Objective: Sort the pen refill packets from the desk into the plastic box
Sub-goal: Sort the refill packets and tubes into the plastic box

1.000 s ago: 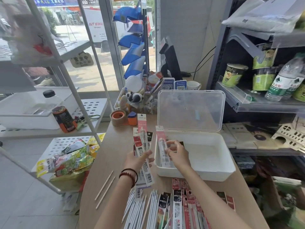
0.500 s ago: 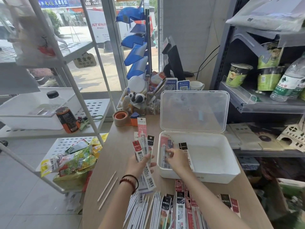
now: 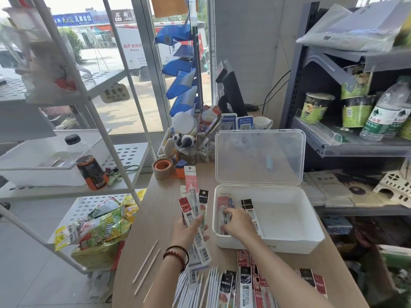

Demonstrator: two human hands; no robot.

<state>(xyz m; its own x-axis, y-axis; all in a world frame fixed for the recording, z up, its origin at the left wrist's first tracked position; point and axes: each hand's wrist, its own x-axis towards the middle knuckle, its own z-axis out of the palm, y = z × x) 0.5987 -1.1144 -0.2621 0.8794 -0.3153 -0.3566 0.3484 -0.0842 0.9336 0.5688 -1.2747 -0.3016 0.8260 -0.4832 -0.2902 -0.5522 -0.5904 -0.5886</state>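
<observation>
A white plastic box [image 3: 295, 242] stands open on the wooden desk, its clear lid [image 3: 259, 156] upright behind it. My left hand [image 3: 188, 230] grips a fanned bunch of pen refill packets [image 3: 193, 201] just left of the box. My right hand [image 3: 238, 223] reaches into the box's left end and rests with its fingers on a pink packet [image 3: 223, 207] lying there. Black-topped packets [image 3: 251, 213] lie in the box beside my wrist. More packets [image 3: 244, 285] lie in a row on the desk's near edge.
A tape roll [image 3: 162, 167] and a clear organizer with toys [image 3: 184, 141] stand behind the box. Two thin sticks [image 3: 148, 266] lie on the desk at left. A white rack with a bottle [image 3: 89, 165] and snack bags [image 3: 97, 225] is left; grey shelves [image 3: 355, 147] are right.
My right hand carried a pink packet from above the box's left rim down into the box and laid it inside. My left hand kept its bunch nearly still.
</observation>
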